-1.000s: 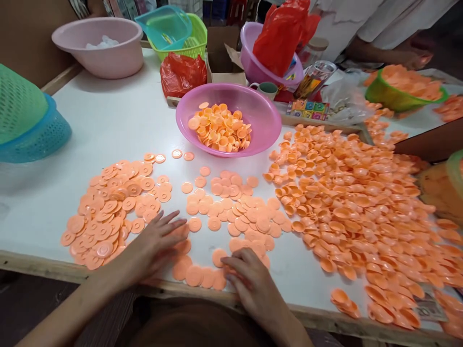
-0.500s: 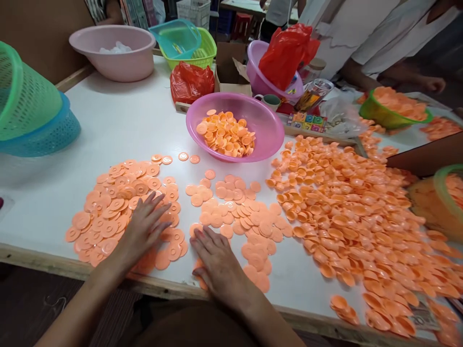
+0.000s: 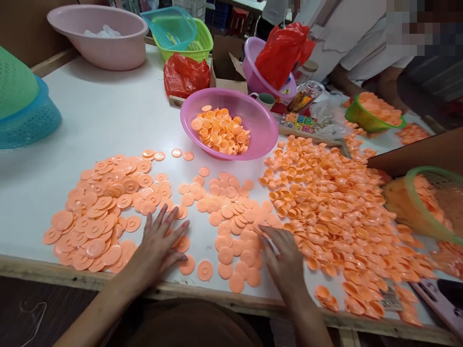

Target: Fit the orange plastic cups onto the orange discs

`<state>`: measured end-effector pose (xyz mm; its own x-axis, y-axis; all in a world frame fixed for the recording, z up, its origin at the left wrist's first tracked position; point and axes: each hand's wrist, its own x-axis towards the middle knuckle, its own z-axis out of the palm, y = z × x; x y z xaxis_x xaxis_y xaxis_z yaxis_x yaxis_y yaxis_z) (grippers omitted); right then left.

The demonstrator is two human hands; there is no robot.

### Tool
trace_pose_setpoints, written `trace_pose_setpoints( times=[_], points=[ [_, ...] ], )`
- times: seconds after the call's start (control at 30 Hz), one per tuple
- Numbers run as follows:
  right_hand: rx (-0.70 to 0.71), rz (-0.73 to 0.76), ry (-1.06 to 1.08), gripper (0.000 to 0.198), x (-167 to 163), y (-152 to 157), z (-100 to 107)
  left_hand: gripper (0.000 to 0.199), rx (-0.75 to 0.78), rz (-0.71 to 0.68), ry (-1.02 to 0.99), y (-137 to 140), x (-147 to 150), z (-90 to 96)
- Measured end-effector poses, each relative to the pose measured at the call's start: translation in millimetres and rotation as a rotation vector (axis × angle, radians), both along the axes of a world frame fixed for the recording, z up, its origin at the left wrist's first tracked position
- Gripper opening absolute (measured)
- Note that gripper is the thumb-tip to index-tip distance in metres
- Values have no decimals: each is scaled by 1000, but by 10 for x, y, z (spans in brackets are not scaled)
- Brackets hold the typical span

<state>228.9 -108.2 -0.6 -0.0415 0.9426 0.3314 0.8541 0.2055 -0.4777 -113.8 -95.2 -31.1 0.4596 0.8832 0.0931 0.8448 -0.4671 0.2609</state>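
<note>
My left hand (image 3: 159, 246) lies palm down with fingers spread over some flat orange plastic discs, at the right side of a heaped pile of discs (image 3: 97, 212). My right hand (image 3: 284, 260) is at the right edge of a flatter spread of discs (image 3: 235, 226), its fingers stretched out and touching the outermost ones. Two loose discs (image 3: 205, 270) lie between the hands near the table's front edge. To the right of my right hand spreads a large mass of small orange cup-shaped pieces (image 3: 336, 207). A pink-purple basin (image 3: 262, 125) behind the discs holds more such cup pieces.
The white table (image 3: 108, 115) has a wooden front edge. Green and blue baskets (image 3: 32, 111) stand at left, a pale pink basin (image 3: 119, 50) at the back. Red bags, a mug (image 3: 265, 100) and a cardboard box stand behind. A co-worker's arms reach near a green bowl (image 3: 379, 115).
My left hand has moved right off the pile, leaving a gap there. My right hand has moved right across the flatter discs. The view has shifted slightly.
</note>
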Motion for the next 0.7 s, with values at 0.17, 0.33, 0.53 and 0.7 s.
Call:
trace_pose_setpoints(
  times=[0.17, 0.33, 0.53, 0.7],
  points=[
    [-49, -373, -49, 29, 648, -370, -115, 77, -54, 25, 30, 41, -80, -74],
    [-115, -499, 23, 29, 747, -503, -48, 60, 80, 20, -40, 228, 208, -206],
    [-46, -515, 28, 29, 716, -236, -81, 34, 143, -160, -292, 116, -42, -222],
    [-54, -493, -93, 35, 738, 180, -215, 30, 114, -185, -183, -236, -72, 37]
  ],
)
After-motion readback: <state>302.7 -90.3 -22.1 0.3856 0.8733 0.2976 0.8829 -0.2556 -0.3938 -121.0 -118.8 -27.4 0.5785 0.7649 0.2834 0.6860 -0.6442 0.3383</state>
